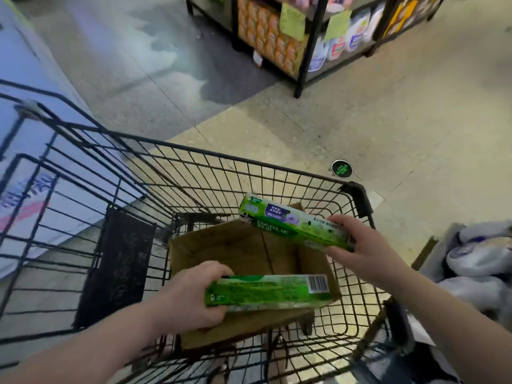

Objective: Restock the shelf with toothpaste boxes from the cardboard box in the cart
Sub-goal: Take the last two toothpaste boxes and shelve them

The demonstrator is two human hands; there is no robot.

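Toothpaste boxes (pixel 266 291) sit one in each of my hands, above the cardboard box (pixel 235 250) in the cart (pixel 221 167). My left hand (pixel 194 292) grips the near box (pixel 277 286) round its left end. My right hand (pixel 357 245) grips the far box (pixel 291 225) by its right end. Both run lengthwise left to right, the far box slanting off to the far left. I judge them light, stiff card, slightly slick: hold across the narrow sides without crushing.

The cart (pixel 249 173) is dark painted wire metal. Inside it, the cardboard box (pixel 238 250) looks matt, brown and scuffed. Both toothpaste boxes (pixel 291 225) are glossy green printed card. The floor (pixel 388 120) is smooth speckled stone.
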